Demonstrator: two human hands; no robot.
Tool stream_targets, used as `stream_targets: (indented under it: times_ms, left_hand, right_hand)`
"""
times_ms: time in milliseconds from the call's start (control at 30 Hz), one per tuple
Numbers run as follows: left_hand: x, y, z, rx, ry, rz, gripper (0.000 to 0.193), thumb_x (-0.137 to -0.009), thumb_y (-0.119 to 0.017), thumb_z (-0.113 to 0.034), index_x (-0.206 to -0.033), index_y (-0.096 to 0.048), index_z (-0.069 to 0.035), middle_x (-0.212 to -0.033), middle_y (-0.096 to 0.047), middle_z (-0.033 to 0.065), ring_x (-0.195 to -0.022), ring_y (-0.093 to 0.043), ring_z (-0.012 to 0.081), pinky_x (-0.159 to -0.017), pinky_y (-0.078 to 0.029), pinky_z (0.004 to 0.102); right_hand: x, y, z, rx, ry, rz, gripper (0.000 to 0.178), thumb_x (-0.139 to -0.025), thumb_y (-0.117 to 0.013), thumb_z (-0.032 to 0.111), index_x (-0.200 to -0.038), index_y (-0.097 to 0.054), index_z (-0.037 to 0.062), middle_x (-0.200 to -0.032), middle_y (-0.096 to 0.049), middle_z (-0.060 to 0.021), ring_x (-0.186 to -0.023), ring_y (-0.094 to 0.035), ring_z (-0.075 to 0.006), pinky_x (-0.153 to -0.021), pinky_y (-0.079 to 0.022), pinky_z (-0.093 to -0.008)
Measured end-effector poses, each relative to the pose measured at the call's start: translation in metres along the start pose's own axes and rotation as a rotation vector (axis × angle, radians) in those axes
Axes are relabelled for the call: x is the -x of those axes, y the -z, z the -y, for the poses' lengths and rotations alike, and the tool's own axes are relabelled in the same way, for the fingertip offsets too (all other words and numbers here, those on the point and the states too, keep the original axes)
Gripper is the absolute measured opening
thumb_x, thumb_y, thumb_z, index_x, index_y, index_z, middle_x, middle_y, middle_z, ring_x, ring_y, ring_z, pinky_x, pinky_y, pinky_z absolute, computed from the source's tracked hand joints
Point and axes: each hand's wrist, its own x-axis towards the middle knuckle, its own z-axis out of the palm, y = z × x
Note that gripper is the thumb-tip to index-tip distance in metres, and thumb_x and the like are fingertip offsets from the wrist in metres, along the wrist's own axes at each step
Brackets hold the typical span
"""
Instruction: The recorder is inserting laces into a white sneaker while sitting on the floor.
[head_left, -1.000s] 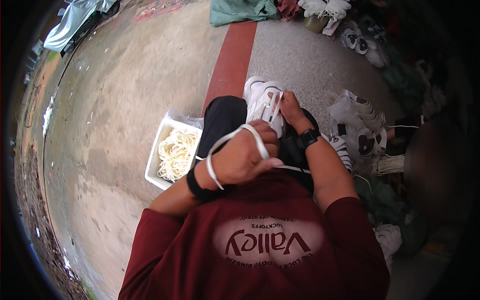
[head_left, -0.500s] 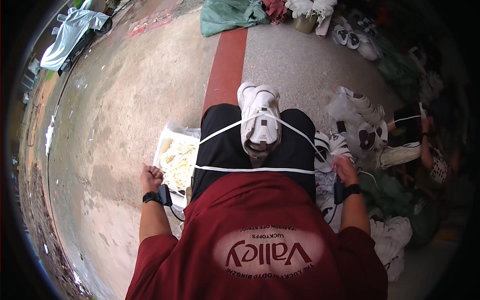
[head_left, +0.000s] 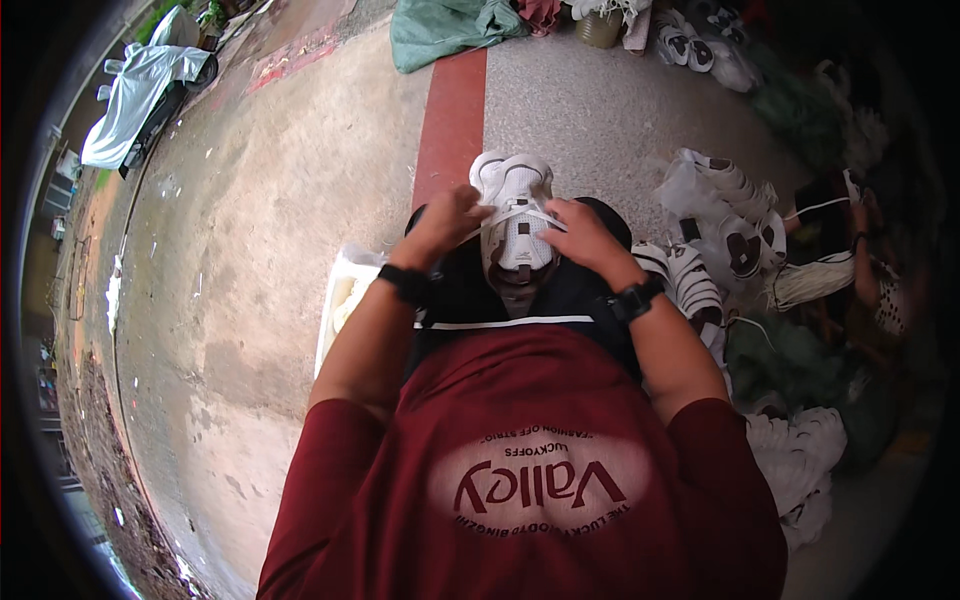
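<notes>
A pair of white sneakers (head_left: 524, 240) rests between my thighs on black trousers, toes pointing away from me. A flat white shoelace (head_left: 519, 212) crosses over the upper of the top one. On its left side my left hand (head_left: 452, 220) is closed with the lace between its fingers. My right hand (head_left: 585, 235) pinches the lace on the other side, fingertips close to the shoe. Both hands are slightly blurred. Across my lap runs a thin white strip (head_left: 505, 323).
Beside my left thigh stands a white box (head_left: 335, 298) of pale laces, partly behind my forearm. More white sneakers (head_left: 688, 280) lie on my right. Another person's arm (head_left: 866, 250) shows at the far right, near a lace bundle (head_left: 812, 282). A green sack (head_left: 450, 32) lies ahead.
Both hands have come inward from wide apart at my sides to the sneaker. The lace, stretched out to either side before, now crosses close over the shoe.
</notes>
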Motion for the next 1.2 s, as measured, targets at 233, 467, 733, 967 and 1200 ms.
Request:
stream_targets:
  times_ms: [233,467,733,967,1200]
  left_hand:
    - [-0.031,-0.006,-0.03,0.152,0.155,0.283,0.03,-0.076,-0.068,-0.024,-0.071,-0.061,0.005,-0.06,-0.057,0.0089,-0.054,-0.05,0.0156,-0.051,-0.042,0.0314]
    - [-0.048,-0.014,-0.034,-0.312,-0.172,0.1,0.014,-0.076,-0.061,-0.015,-0.072,-0.061,-0.002,-0.06,-0.055,0.004,-0.052,-0.053,0.0168,-0.049,-0.042,0.0302]
    - [-0.022,-0.01,-0.022,-0.582,-0.832,-0.093,0.01,-0.073,-0.055,-0.013,-0.064,-0.052,-0.009,-0.064,-0.052,0.0059,-0.059,-0.056,0.026,-0.052,-0.046,0.036]
    - [-0.015,-0.008,0.005,-0.333,-0.557,-0.093,0.002,-0.074,-0.059,-0.01,-0.072,-0.059,-0.009,-0.07,-0.059,0.0079,-0.068,-0.06,0.0293,-0.058,-0.048,0.0344]
    - [0.062,0.036,0.127,0.155,-0.086,-0.116,0.005,-0.077,-0.06,-0.003,-0.079,-0.065,-0.004,-0.069,-0.064,0.0045,-0.066,-0.056,0.0105,-0.062,-0.047,0.0285]
  right_hand:
    - [-0.007,-0.007,-0.006,0.039,-0.091,-0.034,0.042,-0.068,-0.071,0.021,-0.098,-0.05,-0.0009,-0.09,-0.059,-0.0233,-0.088,-0.057,-0.0381,-0.074,-0.045,-0.0404]
    - [-0.01,-0.017,-0.007,0.0,-0.118,0.002,0.039,-0.069,-0.069,0.018,-0.096,-0.049,-0.0006,-0.089,-0.059,-0.0235,-0.088,-0.058,-0.0388,-0.075,-0.046,-0.0415]
    - [-0.004,-0.01,-0.013,-0.032,-0.145,-0.026,0.036,-0.07,-0.068,0.017,-0.097,-0.05,0.0012,-0.089,-0.061,-0.021,-0.089,-0.059,-0.0369,-0.076,-0.046,-0.0418]
    - [0.0,0.015,-0.03,0.185,0.136,-0.21,0.02,-0.073,-0.064,0.015,-0.09,-0.058,0.006,-0.079,-0.062,-0.0152,-0.076,-0.061,-0.0332,-0.067,-0.048,-0.0387]
    - [0.064,0.048,-0.09,0.07,-0.088,-0.192,0.019,-0.084,-0.054,0.015,-0.077,-0.058,-0.003,-0.067,-0.056,-0.0183,-0.058,-0.051,-0.0285,-0.058,-0.042,-0.0361]
